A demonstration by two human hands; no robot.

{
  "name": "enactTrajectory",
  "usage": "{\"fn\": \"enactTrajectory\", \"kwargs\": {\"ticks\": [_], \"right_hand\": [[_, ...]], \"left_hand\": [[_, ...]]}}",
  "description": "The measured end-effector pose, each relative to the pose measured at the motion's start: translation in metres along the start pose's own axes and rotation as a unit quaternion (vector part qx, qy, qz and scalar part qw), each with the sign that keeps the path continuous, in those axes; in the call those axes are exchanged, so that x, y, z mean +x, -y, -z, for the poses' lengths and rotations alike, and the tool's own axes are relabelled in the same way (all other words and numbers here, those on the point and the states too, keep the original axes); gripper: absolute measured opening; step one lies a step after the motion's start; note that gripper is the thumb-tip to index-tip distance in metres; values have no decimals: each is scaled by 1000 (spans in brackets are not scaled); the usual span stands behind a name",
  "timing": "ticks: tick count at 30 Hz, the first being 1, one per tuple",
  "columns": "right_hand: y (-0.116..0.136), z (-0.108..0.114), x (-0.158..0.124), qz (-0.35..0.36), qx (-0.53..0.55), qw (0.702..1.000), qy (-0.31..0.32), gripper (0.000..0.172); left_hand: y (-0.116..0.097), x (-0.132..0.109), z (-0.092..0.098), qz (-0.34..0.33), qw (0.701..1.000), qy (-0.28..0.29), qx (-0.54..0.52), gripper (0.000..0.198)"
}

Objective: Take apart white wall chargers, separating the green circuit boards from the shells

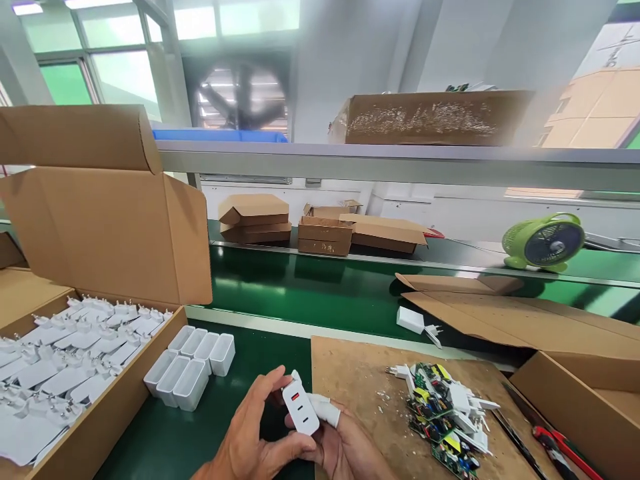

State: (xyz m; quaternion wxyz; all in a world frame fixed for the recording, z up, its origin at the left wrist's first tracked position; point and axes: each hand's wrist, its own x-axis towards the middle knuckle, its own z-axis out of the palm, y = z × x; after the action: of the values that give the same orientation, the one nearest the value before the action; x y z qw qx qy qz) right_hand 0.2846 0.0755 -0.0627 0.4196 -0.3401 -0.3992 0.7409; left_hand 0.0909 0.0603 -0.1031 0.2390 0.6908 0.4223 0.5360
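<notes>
A: My left hand (255, 427) and right hand (345, 440) come first, both gripping one white charger (301, 408). My left thumb and forefinger pinch its ends; the wrapped finger (325, 409) of my right hand lies along its side.

B: Where's the charger over?

A: In my view it hangs in line with the wooden board (355, 360)'s left edge, slotted face towards me.

B: How much room on your left?

A: A strip of green worktop (265, 353) runs between the board and the white plastic cups (190, 363). Those cups stand just beside the wall of the carton (127, 393), which is filled with white plug adapters (80, 367).

B: And your right?

A: Tighter. Bare board comes first, then a heap of circuit boards (440, 413). Past that, red-and-black tools (555, 450) lie near the side of an open box (575, 393).

B: Ahead?

A: A pale strip (270, 330) edges the worktop; a loose white adapter (411, 320) sits by it, near flattened cardboard (525, 320).
</notes>
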Motion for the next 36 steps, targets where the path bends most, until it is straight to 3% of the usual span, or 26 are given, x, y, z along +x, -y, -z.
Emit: {"fn": "enactTrajectory", "kwargs": {"ticks": [4,6,8,10,12,13,15,17,19,22,24,28,31,33,36], "right_hand": [[0,7,5,33,-68,997,-11,46],[1,13,6,96,-165,982,-15,38],[4,17,4,195,-324,926,-14,27],[7,16,-2,297,-490,819,-6,34],[10,11,-9,353,-578,736,2,40],[10,7,-11,364,-600,712,-3,38],[6,3,-14,351,-629,692,-45,27],[-3,4,-12,310,-635,700,-107,24],[-15,11,-6,273,-613,730,-132,34],[-25,24,1,250,-574,774,-96,58],[-22,27,1,238,-565,787,-72,69],[-12,22,-3,218,-555,801,-48,60],[-18,22,3,198,-524,828,-30,58],[-26,26,9,200,-501,842,-25,63],[-34,35,14,209,-512,833,-27,60]], "left_hand": [[-12,10,8,-21,1000,5,11,84],[-19,17,12,-33,999,10,12,70],[-24,23,15,-22,999,21,12,46],[-26,26,17,6,999,40,4,33],[-25,28,19,28,998,62,-10,30],[-24,28,19,32,997,69,-14,29],[-22,28,21,29,997,76,-7,22],[-20,27,21,17,996,87,7,15],[-20,26,20,15,995,103,12,8],[-23,25,16,6,994,106,24,8],[-26,25,13,-8,995,91,46,12],[-30,25,12,-37,993,67,95,12],[-30,23,9,-63,988,69,122,10],[-29,20,6,-56,984,58,157,8],[-29,15,0,-17,972,32,233,11]]}}
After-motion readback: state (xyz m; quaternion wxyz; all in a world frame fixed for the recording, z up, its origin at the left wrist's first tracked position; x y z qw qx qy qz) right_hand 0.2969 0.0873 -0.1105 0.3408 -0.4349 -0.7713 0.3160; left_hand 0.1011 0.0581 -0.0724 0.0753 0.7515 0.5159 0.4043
